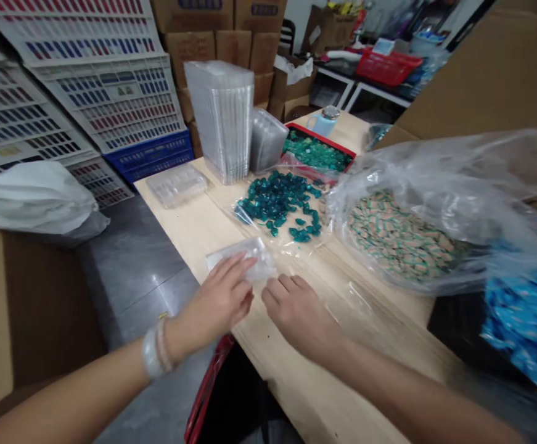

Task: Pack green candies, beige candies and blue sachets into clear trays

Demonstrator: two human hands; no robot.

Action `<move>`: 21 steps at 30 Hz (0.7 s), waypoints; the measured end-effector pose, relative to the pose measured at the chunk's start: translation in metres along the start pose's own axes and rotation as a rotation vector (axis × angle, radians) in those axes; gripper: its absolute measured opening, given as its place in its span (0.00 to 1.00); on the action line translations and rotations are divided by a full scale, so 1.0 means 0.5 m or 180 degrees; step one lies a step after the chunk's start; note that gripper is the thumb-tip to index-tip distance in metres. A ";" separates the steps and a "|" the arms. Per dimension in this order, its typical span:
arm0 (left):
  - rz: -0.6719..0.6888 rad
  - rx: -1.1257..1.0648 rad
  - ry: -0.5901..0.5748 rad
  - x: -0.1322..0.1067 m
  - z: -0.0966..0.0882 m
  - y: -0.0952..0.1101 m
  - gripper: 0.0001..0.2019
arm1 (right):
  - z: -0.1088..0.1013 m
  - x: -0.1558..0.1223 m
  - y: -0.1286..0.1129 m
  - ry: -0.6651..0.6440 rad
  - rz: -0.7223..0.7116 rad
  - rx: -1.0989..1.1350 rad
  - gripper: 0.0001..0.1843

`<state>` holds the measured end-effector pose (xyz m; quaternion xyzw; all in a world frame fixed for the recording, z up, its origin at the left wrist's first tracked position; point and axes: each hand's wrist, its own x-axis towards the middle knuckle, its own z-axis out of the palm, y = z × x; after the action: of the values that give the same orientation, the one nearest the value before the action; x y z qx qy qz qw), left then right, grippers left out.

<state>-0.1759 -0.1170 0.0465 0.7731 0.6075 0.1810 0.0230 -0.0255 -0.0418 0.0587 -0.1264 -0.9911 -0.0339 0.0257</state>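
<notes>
My left hand (222, 296) lies flat with stretched fingers on a small clear plastic tray (245, 256) at the near edge of the wooden table (194, 222). My right hand (296, 308) rests just right of it, knuckles up and fingers curled under; whether it holds anything is hidden. A pile of teal wrapped pieces (280, 203) lies on clear plastic just beyond the hands. A bracelet sits on my left wrist.
A big clear bag of green-and-tan pieces (402, 237) fills the right side. A tall stack of clear trays (224, 117) and a red tray of teal pieces (317, 151) stand farther back. Blue packets (527, 320) at right; crates and cardboard boxes at left.
</notes>
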 end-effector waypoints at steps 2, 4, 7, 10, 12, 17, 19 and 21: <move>0.0441 -0.0172 -0.0020 -0.022 -0.002 0.041 0.08 | -0.005 -0.089 -0.015 0.0380 0.0320 0.0233 0.07; 0.0763 -0.0269 -0.0269 -0.048 0.031 0.073 0.10 | 0.023 -0.182 -0.017 0.0583 0.0782 0.0401 0.09; 0.0952 -0.0212 -0.0816 -0.045 0.125 0.106 0.13 | 0.102 -0.294 0.021 0.0366 0.1844 -0.0047 0.15; 0.0860 -0.0206 -0.1011 0.038 0.200 0.143 0.15 | 0.163 -0.359 0.087 0.0184 0.2598 -0.0306 0.16; 0.0815 -0.0336 -0.0946 0.112 0.208 0.159 0.14 | 0.173 -0.383 0.123 0.0251 0.2946 -0.0382 0.16; 0.0118 -0.0361 -0.0460 0.155 0.119 0.031 0.26 | 0.116 -0.358 0.145 0.0709 0.2962 -0.0070 0.17; -0.0553 -0.0033 -0.0852 0.107 0.081 -0.059 0.38 | 0.093 -0.280 0.131 0.0852 0.2276 0.0600 0.17; -0.0759 0.0024 -0.1229 0.056 0.061 -0.125 0.44 | 0.083 -0.162 0.110 0.0672 0.1255 0.1274 0.14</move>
<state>-0.2191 -0.0685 0.0091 0.7162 0.6796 0.0234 0.1572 0.0651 -0.0059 0.0158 -0.3046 -0.9262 0.1548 0.1591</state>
